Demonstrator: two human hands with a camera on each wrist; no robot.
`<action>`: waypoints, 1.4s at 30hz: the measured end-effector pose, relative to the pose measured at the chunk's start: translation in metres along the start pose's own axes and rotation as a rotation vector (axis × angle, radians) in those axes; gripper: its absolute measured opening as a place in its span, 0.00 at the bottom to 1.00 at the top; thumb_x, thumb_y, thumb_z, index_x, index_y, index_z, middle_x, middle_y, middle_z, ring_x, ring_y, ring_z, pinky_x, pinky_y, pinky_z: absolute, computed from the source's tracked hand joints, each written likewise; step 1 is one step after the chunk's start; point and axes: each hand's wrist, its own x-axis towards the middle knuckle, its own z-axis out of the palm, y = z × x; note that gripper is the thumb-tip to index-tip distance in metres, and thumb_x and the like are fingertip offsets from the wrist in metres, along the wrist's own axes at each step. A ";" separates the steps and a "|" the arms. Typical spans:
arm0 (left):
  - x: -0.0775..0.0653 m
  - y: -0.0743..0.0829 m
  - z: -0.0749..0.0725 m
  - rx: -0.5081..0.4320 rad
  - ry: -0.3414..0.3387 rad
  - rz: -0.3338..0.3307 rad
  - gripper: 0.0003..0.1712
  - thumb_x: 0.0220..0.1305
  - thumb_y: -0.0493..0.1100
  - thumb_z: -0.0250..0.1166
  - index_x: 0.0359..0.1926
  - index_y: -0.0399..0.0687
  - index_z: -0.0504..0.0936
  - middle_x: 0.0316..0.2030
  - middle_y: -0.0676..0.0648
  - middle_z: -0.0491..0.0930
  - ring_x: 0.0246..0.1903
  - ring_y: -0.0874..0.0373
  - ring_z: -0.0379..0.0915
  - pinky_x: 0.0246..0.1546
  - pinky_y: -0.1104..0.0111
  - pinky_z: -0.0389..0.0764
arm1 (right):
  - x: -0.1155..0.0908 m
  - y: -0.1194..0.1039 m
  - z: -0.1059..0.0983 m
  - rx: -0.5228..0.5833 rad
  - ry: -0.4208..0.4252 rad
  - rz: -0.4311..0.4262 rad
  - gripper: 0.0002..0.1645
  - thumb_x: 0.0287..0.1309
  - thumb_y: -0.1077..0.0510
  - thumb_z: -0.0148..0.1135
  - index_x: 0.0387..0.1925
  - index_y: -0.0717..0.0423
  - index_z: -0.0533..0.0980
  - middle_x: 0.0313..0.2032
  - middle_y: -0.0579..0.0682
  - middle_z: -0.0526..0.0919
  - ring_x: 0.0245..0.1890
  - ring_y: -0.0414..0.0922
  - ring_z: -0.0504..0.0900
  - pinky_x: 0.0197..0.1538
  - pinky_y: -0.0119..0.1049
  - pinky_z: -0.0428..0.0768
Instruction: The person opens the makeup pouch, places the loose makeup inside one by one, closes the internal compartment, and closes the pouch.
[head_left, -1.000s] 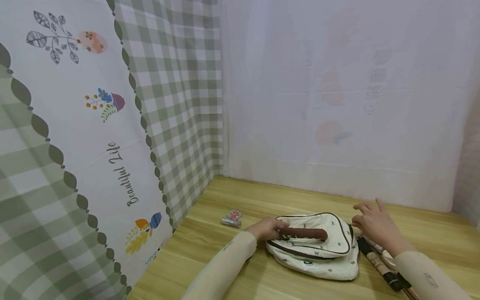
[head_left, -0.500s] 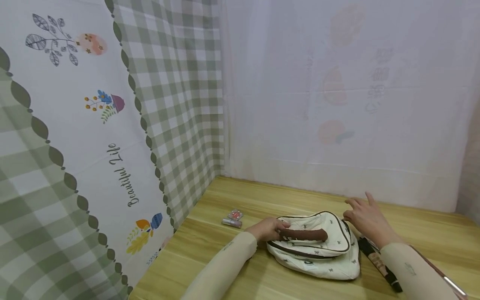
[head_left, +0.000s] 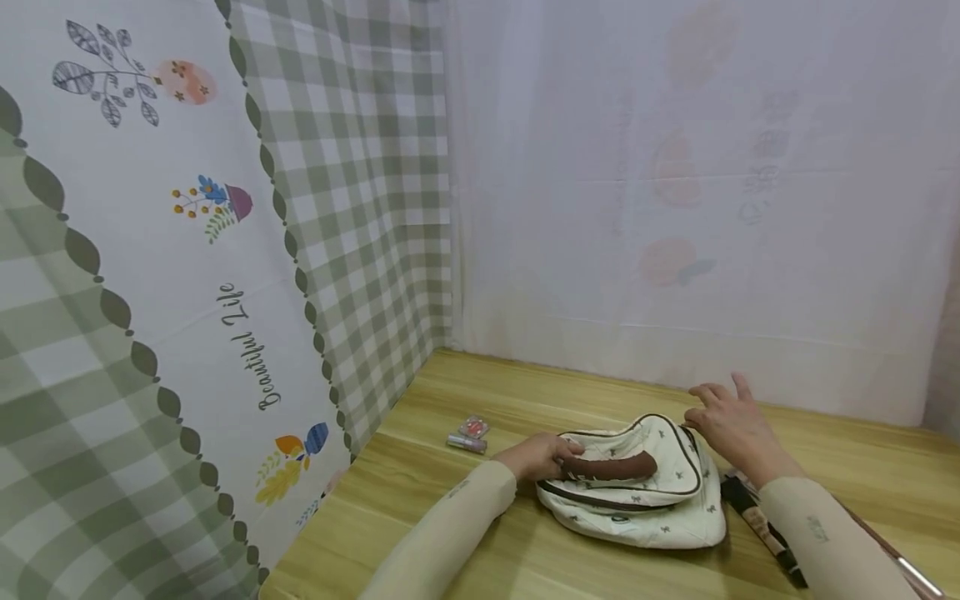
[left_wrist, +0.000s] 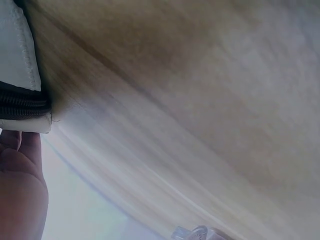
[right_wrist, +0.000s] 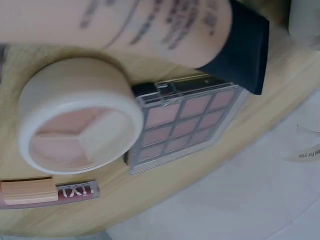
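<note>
A white quilted makeup bag (head_left: 660,533) printed with small bows lies on the wooden table, a brown handle (head_left: 611,467) across its top. My left hand (head_left: 534,458) grips its left end beside the handle. In the left wrist view, the fingers (left_wrist: 30,147) hold the bag's edge just below the dark zipper (left_wrist: 22,105). At the bag's back right corner, my right hand (head_left: 735,429) has its fingers bent in at the zipper edge, one finger raised; the zipper pull is hidden behind them. The right wrist view does not show this hand.
Right of the bag lie a foundation tube (right_wrist: 165,25), a round three-colour powder compact (right_wrist: 80,117), an eyeshadow palette (right_wrist: 180,122), a lip gloss (right_wrist: 50,192) and a makeup brush (head_left: 900,558). A small tube (head_left: 467,442) and red compact (head_left: 474,427) lie at left.
My right hand has moved left and back along the bag's right side to its rear corner. The bag's top bulges up slightly more. My left hand keeps its grip.
</note>
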 end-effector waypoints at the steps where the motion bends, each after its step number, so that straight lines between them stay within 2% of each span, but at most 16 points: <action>1: 0.000 0.000 0.000 0.003 -0.003 0.004 0.21 0.56 0.26 0.66 0.49 0.48 0.89 0.63 0.54 0.75 0.63 0.64 0.67 0.54 0.82 0.67 | 0.000 0.000 0.000 0.002 0.005 -0.002 0.03 0.47 0.53 0.71 0.26 0.46 0.83 0.49 0.62 0.80 0.51 0.62 0.77 0.62 0.73 0.52; 5: 0.002 0.003 0.000 0.022 -0.007 0.016 0.20 0.56 0.27 0.66 0.48 0.48 0.89 0.63 0.54 0.75 0.63 0.65 0.67 0.55 0.83 0.66 | 0.000 -0.002 0.001 0.021 0.025 0.012 0.04 0.47 0.53 0.71 0.27 0.46 0.83 0.49 0.61 0.80 0.50 0.62 0.77 0.62 0.73 0.53; 9: 0.002 0.005 0.001 -0.012 0.004 -0.018 0.20 0.57 0.29 0.68 0.49 0.49 0.88 0.62 0.55 0.76 0.59 0.67 0.71 0.52 0.83 0.69 | -0.002 0.000 0.002 0.021 0.022 0.011 0.04 0.46 0.54 0.73 0.24 0.45 0.83 0.48 0.62 0.81 0.49 0.63 0.77 0.62 0.73 0.52; 11: 0.002 0.005 0.001 -0.095 0.002 -0.057 0.17 0.59 0.33 0.70 0.49 0.50 0.88 0.54 0.56 0.82 0.50 0.68 0.76 0.45 0.81 0.72 | -0.007 0.001 0.003 0.013 0.018 -0.003 0.06 0.45 0.54 0.74 0.22 0.44 0.82 0.46 0.61 0.81 0.48 0.63 0.78 0.61 0.74 0.54; 13: 0.001 0.005 0.000 -0.216 0.002 -0.114 0.12 0.60 0.37 0.72 0.46 0.49 0.88 0.43 0.56 0.86 0.37 0.68 0.77 0.37 0.79 0.74 | -0.013 0.002 0.003 0.013 0.015 -0.013 0.06 0.42 0.54 0.75 0.20 0.43 0.82 0.44 0.61 0.82 0.46 0.62 0.79 0.60 0.74 0.56; 15: 0.001 0.005 -0.002 -0.329 -0.007 -0.176 0.09 0.61 0.40 0.72 0.44 0.48 0.87 0.33 0.56 0.84 0.28 0.66 0.73 0.31 0.75 0.74 | -0.020 0.003 0.003 0.014 0.012 -0.020 0.07 0.42 0.54 0.76 0.20 0.43 0.82 0.44 0.60 0.82 0.46 0.62 0.79 0.58 0.75 0.57; 16: 0.001 0.004 -0.004 -0.372 -0.005 -0.203 0.08 0.61 0.42 0.72 0.42 0.49 0.87 0.29 0.56 0.82 0.27 0.65 0.73 0.30 0.74 0.74 | -0.022 0.003 0.003 0.018 0.013 -0.022 0.07 0.42 0.53 0.76 0.20 0.43 0.82 0.43 0.60 0.82 0.46 0.62 0.79 0.58 0.75 0.58; 18: 0.000 0.002 -0.008 -0.416 0.017 -0.242 0.11 0.62 0.44 0.71 0.46 0.48 0.86 0.32 0.56 0.82 0.30 0.65 0.73 0.34 0.72 0.75 | -0.026 0.003 0.005 0.038 0.024 -0.023 0.06 0.41 0.53 0.75 0.21 0.43 0.82 0.44 0.60 0.82 0.46 0.63 0.79 0.58 0.75 0.58; 20: 0.000 0.002 -0.013 -0.452 0.058 -0.246 0.15 0.63 0.44 0.70 0.50 0.46 0.85 0.37 0.54 0.84 0.36 0.64 0.77 0.40 0.71 0.77 | -0.028 0.002 0.006 0.047 0.036 -0.030 0.06 0.40 0.53 0.75 0.21 0.44 0.82 0.44 0.60 0.81 0.46 0.63 0.79 0.58 0.75 0.58; 23: -0.003 0.001 -0.019 -0.477 0.161 -0.231 0.23 0.64 0.44 0.69 0.59 0.44 0.81 0.49 0.49 0.84 0.48 0.60 0.78 0.51 0.69 0.76 | -0.029 0.002 0.007 0.047 0.043 -0.038 0.05 0.40 0.53 0.74 0.21 0.44 0.82 0.43 0.60 0.81 0.46 0.63 0.78 0.57 0.75 0.59; 25: -0.005 0.002 -0.022 -0.486 0.236 -0.227 0.24 0.65 0.43 0.68 0.61 0.42 0.79 0.54 0.45 0.82 0.54 0.55 0.77 0.54 0.67 0.76 | -0.028 0.002 0.007 0.032 0.031 -0.040 0.06 0.40 0.53 0.74 0.21 0.43 0.82 0.44 0.60 0.81 0.46 0.63 0.78 0.57 0.75 0.60; 28: -0.009 0.006 -0.024 -0.402 0.347 -0.239 0.28 0.67 0.46 0.67 0.66 0.45 0.74 0.61 0.45 0.77 0.61 0.51 0.72 0.59 0.63 0.73 | -0.027 0.002 0.006 0.018 0.016 -0.031 0.06 0.42 0.53 0.74 0.21 0.43 0.82 0.44 0.60 0.81 0.47 0.63 0.78 0.58 0.74 0.59; 30: -0.011 0.013 -0.026 -0.317 0.415 -0.220 0.30 0.68 0.47 0.66 0.68 0.46 0.73 0.64 0.46 0.74 0.64 0.51 0.68 0.62 0.61 0.71 | -0.027 0.002 0.006 0.016 0.011 -0.026 0.06 0.43 0.53 0.73 0.21 0.43 0.82 0.45 0.60 0.81 0.47 0.63 0.78 0.58 0.75 0.59; 34: -0.012 0.034 -0.026 -0.045 0.498 -0.095 0.33 0.67 0.53 0.66 0.69 0.48 0.71 0.68 0.47 0.69 0.68 0.54 0.63 0.67 0.62 0.64 | -0.030 0.003 0.006 0.024 0.009 -0.010 0.05 0.43 0.53 0.73 0.21 0.43 0.82 0.45 0.61 0.81 0.47 0.63 0.78 0.58 0.75 0.58; 38: -0.008 0.064 -0.021 0.275 0.487 0.045 0.40 0.63 0.64 0.64 0.70 0.51 0.70 0.71 0.47 0.64 0.71 0.55 0.56 0.71 0.62 0.56 | -0.032 0.004 0.006 0.028 0.003 0.003 0.04 0.43 0.53 0.73 0.22 0.44 0.83 0.45 0.61 0.81 0.48 0.63 0.78 0.58 0.75 0.57; 42: -0.001 0.096 -0.009 0.550 0.382 0.107 0.47 0.60 0.76 0.56 0.72 0.56 0.67 0.74 0.49 0.58 0.74 0.55 0.48 0.72 0.61 0.51 | -0.033 0.003 0.005 0.023 -0.004 0.013 0.05 0.45 0.53 0.74 0.22 0.43 0.83 0.45 0.60 0.81 0.47 0.62 0.78 0.58 0.74 0.58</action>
